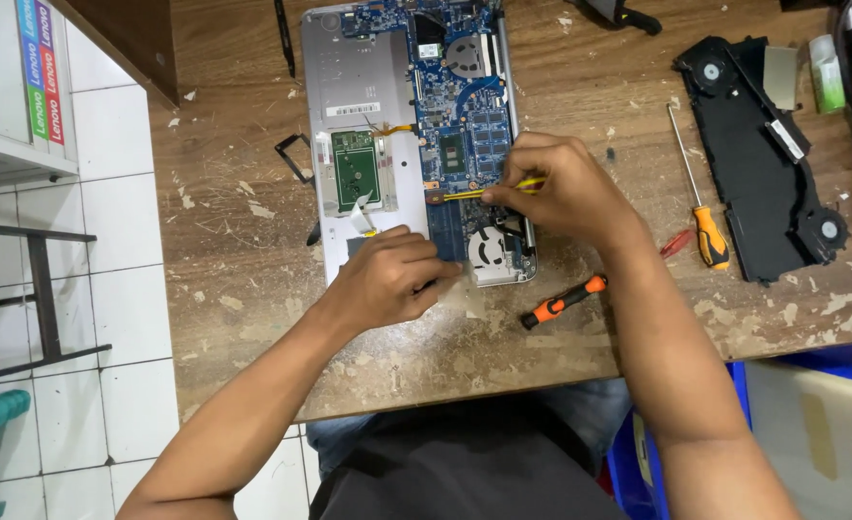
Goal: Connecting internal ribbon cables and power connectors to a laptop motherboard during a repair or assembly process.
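- right hand (563, 189) has its grip closed on a yellow tool (489, 191), tip over the blue circuit board (460, 116) in the opened laptop (368, 96).
- left hand (392, 279) presses flat on the laptop's near edge, gripping nothing.
- two orange screwdrivers (703, 226) and a black cover (763, 164) lie on the counter (233, 250) to the right, well apart from the hands.

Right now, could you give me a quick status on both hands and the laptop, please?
Left hand pressing on opened laptop. Right hand gripping yellow tool, tip on blue board. Nothing in the way; orange screwdriver lies alongside.

White tile floor (128, 318) — worn wood bench (253, 318).
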